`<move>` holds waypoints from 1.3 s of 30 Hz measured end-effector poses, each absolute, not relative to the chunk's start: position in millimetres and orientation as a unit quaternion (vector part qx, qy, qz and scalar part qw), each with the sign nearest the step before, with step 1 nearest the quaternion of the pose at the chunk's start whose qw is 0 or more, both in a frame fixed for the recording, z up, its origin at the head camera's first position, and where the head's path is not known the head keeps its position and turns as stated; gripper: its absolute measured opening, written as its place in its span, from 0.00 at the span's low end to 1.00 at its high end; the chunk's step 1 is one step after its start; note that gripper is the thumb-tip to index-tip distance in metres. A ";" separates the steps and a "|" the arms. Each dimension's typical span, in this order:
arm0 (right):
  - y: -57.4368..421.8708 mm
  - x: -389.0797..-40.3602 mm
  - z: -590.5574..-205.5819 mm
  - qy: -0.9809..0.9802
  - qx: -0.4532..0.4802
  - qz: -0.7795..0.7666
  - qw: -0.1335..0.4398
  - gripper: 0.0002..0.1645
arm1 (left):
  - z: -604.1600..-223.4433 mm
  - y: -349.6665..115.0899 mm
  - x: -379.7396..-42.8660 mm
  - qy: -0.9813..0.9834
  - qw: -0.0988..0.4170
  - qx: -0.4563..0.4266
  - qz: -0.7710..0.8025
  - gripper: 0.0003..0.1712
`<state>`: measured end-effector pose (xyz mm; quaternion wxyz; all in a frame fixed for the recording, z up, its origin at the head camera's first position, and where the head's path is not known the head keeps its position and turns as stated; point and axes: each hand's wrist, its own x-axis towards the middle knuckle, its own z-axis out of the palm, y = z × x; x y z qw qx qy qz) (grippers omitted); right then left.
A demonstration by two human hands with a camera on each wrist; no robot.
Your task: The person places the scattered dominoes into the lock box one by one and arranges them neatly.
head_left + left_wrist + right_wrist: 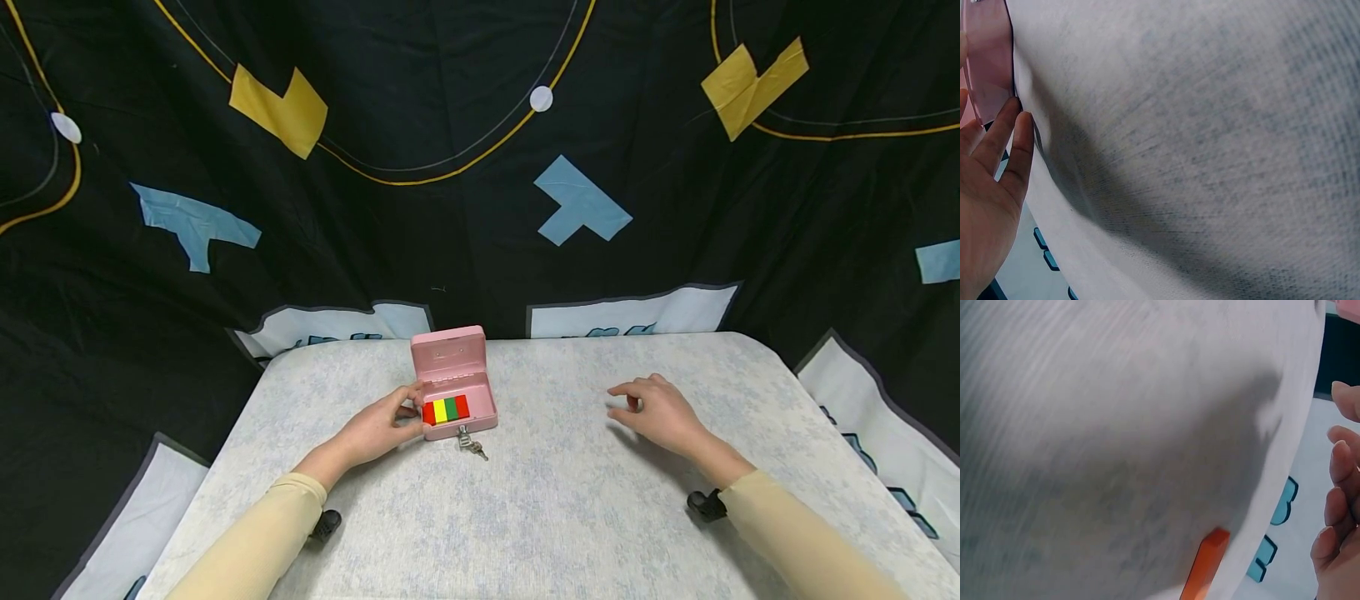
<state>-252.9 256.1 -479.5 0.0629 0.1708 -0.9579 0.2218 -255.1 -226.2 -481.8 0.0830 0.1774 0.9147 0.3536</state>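
A small pink cash box [491, 400] stands with its lid raised toward the back of the table. Inside it lies a row of coloured blocks [451, 408], red, yellow, green and red. Keys [472, 446] hang from its front lock. My left hand [384, 423] rests at the box's left side, thumb by the front corner; the left wrist view shows its fingers mostly straight beside the pink wall. My right hand [660, 414] hovers over the right of the table, thumb and forefinger apart, holding nothing. An orange-red block [1207, 565] lies on the table in the right wrist view.
The table [555, 517] has a pale mottled cloth and rounded far corners. A black curtain [480, 242] with yellow and blue patches hangs behind it. Small black devices [327, 526] are strapped under both wrists.
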 end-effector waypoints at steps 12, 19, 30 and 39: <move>279.1 -246.6 -476.3 -0.966 0.140 0.204 0.078 0.24 | -481.9 -225.6 -254.8 0.913 0.082 0.177 0.358 0.21; 296.8 -239.1 -477.8 -0.970 0.125 0.194 0.075 0.26 | -481.2 -224.7 -255.2 0.913 0.082 0.174 0.359 0.21; 322.7 -225.1 -479.2 -0.978 0.105 0.172 0.059 0.30 | -480.6 -225.1 -255.5 0.913 0.086 0.174 0.359 0.21; 337.6 -216.0 -484.9 -0.983 0.087 0.148 0.068 0.39 | -480.9 -225.0 -256.0 0.914 0.089 0.171 0.358 0.21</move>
